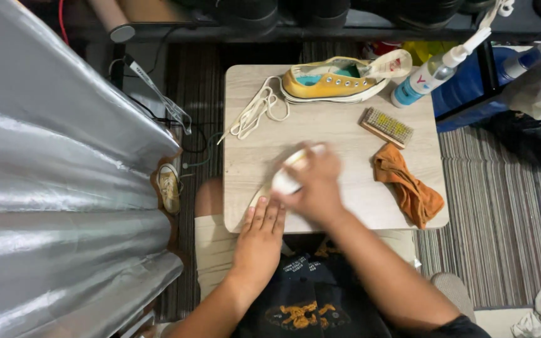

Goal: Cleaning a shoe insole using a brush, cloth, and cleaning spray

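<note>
Carefully, I press my left hand [259,233], fingers together, flat on the pale insole [263,195] while my right hand [315,184], fingers clamped on a white cloth [285,180], rubs evenly over the worktop [339,144].

Counter [345,134]: pale wood-grain laminate, matt and smooth. Shoe [330,80]: yellow canvas upper, off-white rubber sole. Laces [255,112]: cream woven cotton. Brush [387,126]: wooden back, stiff pale bristles. Rag [408,184]: orange cloth, soft, crumpled. Spray bottle [430,75]: glossy white plastic. Sheet [51,188] at left: shiny silver foil, creased. Rug [496,219]: striped woven textile.
</note>
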